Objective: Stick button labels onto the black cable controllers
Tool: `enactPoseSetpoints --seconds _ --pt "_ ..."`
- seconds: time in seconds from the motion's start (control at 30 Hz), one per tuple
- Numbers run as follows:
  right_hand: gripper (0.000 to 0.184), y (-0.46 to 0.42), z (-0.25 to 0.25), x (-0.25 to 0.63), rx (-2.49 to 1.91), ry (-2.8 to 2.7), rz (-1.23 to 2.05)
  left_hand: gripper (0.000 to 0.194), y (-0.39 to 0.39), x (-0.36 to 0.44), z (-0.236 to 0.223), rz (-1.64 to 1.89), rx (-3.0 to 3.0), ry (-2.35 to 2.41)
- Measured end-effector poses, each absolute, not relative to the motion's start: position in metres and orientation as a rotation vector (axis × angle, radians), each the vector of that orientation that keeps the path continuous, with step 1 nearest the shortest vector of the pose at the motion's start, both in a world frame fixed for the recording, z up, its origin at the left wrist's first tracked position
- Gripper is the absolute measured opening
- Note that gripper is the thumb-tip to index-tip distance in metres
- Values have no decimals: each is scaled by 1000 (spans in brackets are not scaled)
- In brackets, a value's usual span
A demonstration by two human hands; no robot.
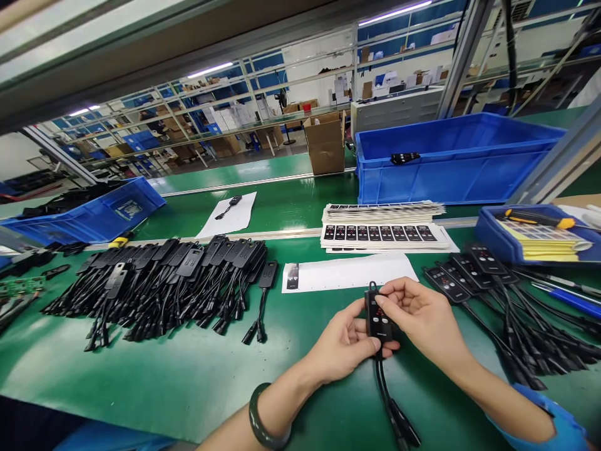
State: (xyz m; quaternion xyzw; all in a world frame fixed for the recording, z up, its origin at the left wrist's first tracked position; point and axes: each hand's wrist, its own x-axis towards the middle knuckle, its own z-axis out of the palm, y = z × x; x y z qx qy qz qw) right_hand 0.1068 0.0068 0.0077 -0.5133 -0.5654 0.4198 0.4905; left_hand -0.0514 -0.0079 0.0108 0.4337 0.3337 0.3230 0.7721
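Note:
My left hand [345, 341] is closed around a small black controller box [379, 326], its thumb on the lower front edge. Two black cables with plug ends [397, 416] hang from the box toward me. On its face is a label with red marks and pale buttons. My right hand [420, 313] pinches the upper right side of the same box, thumb on the label. Just beyond lies a white label strip [347, 274] with one black label [292, 276] at its left end. To the right, several labelled controllers [469, 269] lie heaped with their cables.
Many unlabelled black controllers [183, 263] lie in rows at left. Stacked label sheets [380, 233] sit behind the strip. A large blue bin [451, 169] stands behind them, a smaller blue tray [500, 241] at right. One controller [235, 200] rests on white paper [239, 219].

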Motion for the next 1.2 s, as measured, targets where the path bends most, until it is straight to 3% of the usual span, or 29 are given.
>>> enactPoseSetpoints --seconds 0.43,0.77,0.87,1.0,1.2 --pt "51 16 -8 111 -1242 -1759 1060 50 -4 -58 17 702 827 727" --pt "113 6 -1 106 -1096 -1855 1382 51 -3 -55 17 797 820 804" --pt "101 4 -1 105 -963 -1688 1579 47 -3 -55 20 819 837 806" --pt "71 2 -3 102 -919 -1587 1621 44 -3 -55 17 848 874 827" --pt "64 1 -2 99 -991 -1460 1689 44 -4 -54 11 805 974 847"
